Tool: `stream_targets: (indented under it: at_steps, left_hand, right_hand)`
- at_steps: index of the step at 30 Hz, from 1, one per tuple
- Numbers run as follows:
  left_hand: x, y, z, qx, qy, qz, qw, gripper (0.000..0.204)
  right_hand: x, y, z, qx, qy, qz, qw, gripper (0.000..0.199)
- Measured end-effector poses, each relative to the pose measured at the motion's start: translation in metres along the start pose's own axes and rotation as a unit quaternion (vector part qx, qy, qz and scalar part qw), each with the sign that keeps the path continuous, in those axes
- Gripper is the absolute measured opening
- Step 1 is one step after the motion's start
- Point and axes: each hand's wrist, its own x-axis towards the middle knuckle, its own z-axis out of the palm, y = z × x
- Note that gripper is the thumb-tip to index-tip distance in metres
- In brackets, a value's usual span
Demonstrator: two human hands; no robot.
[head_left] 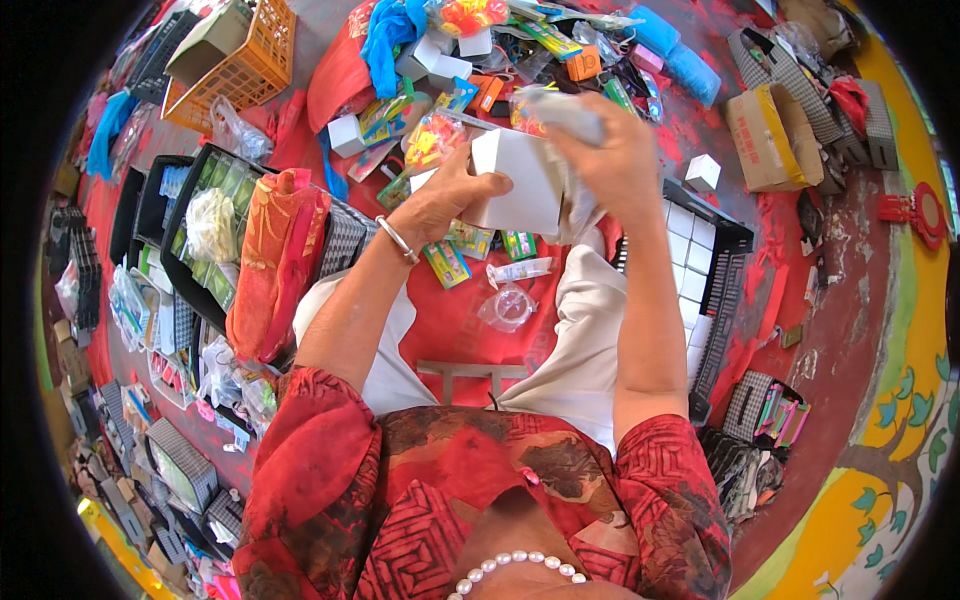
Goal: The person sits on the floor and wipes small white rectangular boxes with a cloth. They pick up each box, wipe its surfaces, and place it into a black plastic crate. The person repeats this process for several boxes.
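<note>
A white box (522,178) is held up in front of me, tilted, with my left hand (447,197) closed around its left side and the thumb on its face. Above its right edge is my right hand (617,150), smeared by motion, its fingers bent around a pale grey-white object (565,115) whose kind I cannot make out. Below the box, on the red ground cover, lie a yellow-green packet (447,264) and a round clear plastic piece (508,308). Just beyond my left hand sits a bag of bright orange and yellow bits (432,140).
Ahead lies a heap with small white boxes (346,135), an orange box (583,63) and blue rolls (690,74). A black crate (735,243) of white boxes stands right; another (180,265) stands left by an orange cloth (268,270). Farther off are an orange crate (275,45) and a cardboard box (765,150).
</note>
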Motion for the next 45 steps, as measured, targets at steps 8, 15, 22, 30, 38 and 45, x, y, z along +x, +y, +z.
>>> stream_targets:
  at_steps: [8, 15, 22, 30, 38, 45]
  left_hand:
    - [0.001, -0.006, 0.001, 0.099, 0.001, 0.024, 0.995, 0.087]
    - [0.004, -0.027, -0.008, -0.087, -0.057, -0.065, 0.993, 0.079]
    - [0.008, -0.028, -0.009, -0.080, -0.055, -0.066, 0.993, 0.070]
    - [0.005, -0.021, -0.005, 0.123, 0.009, -0.044, 0.991, 0.070]
    - [0.004, -0.026, -0.007, 0.029, -0.025, -0.120, 0.992, 0.067]
    - [0.004, -0.027, -0.014, -0.132, -0.039, -0.126, 0.982, 0.066]
  right_hand:
    - [-0.002, 0.017, 0.019, -0.020, -0.101, 0.025, 0.994, 0.032]
    - [0.008, 0.041, -0.004, 0.089, -0.011, 0.158, 0.983, 0.031]
    - [0.000, 0.017, -0.002, -0.036, -0.076, 0.035, 0.996, 0.035]
    - [0.000, 0.014, 0.009, -0.056, -0.175, 0.115, 0.976, 0.044]
    - [0.003, 0.039, 0.017, 0.127, -0.142, 0.203, 0.960, 0.030]
    - [-0.002, 0.048, -0.014, 0.229, -0.072, 0.242, 0.940, 0.028]
